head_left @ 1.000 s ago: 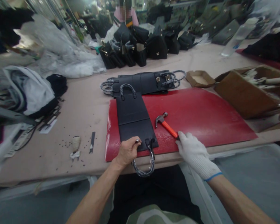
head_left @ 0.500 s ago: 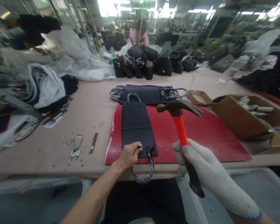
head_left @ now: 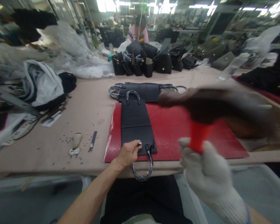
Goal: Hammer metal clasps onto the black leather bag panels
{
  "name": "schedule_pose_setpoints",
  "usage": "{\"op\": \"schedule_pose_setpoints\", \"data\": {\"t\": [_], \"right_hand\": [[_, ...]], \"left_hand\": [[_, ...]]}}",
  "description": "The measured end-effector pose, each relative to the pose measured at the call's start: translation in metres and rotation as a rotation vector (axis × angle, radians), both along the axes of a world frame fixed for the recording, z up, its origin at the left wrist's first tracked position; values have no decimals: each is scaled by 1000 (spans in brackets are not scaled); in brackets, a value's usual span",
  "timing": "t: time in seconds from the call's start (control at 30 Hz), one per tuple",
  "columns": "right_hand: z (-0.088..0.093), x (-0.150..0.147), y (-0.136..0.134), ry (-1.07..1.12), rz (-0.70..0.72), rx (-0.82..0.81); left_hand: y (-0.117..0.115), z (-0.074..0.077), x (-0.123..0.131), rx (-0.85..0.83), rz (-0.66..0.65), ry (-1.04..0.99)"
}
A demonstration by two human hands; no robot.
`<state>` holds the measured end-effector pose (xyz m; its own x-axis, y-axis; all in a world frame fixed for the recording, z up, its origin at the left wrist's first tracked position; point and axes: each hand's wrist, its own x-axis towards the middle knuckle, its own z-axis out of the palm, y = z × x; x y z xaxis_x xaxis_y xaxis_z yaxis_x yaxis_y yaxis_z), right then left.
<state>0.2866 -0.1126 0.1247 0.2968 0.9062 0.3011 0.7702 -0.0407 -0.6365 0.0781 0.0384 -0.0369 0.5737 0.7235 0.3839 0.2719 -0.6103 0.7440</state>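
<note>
My left hand (head_left: 130,151) is closed around a small metal punch (head_left: 140,143), of which only the shiny round top shows. It rests on the near part of a black leather bag panel (head_left: 137,119), hiding the punch's lower end. The panel lies flat and has a wrapped handle (head_left: 133,97) at its far end and another wrapped handle (head_left: 142,179) hanging over the table edge. In a white glove, my right hand (head_left: 206,174) grips a claw hammer (head_left: 198,133) by its orange handle. The hammer is raised to the right of the panel, its head blurred by motion.
Under the panel is a red board (head_left: 170,130). More black panels (head_left: 142,92) are stacked behind it. Cutters (head_left: 76,145) and a flat blade (head_left: 92,141) lie at left. Black bags (head_left: 163,60) stand farther back, where a person (head_left: 140,31) sits. A cardboard box (head_left: 249,124) is partly hidden by the hammer.
The hammer has come up closer to the camera and swung right, now blurred. My left hand keeps the punch at the same spot on the panel.
</note>
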Motion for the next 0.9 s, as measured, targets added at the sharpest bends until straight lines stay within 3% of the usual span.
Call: {"op": "schedule_pose_setpoints", "data": {"t": [0.13,0.27,0.33,0.5,0.67,0.8,0.9], "right_hand": [[-18,4,0,-410,101,-184],[-7,3,0,-369,66,-41],[-12,1,-3,-395,77,-9],[-56,26,-16,-564,128,-335],[-86,73,-4,-565,-90,-545],[-110,77,19,-651,-213,-373],[-129,45,33,-555,-107,-152]], "left_hand": [[0,-1,-1,14,-10,17],[0,-1,-1,16,-8,24],[-1,-1,-1,12,-3,21],[-1,-2,1,13,-4,8],[-2,-1,3,28,-4,5],[-4,0,4,56,0,-15],[-5,-1,4,73,3,-25]]}}
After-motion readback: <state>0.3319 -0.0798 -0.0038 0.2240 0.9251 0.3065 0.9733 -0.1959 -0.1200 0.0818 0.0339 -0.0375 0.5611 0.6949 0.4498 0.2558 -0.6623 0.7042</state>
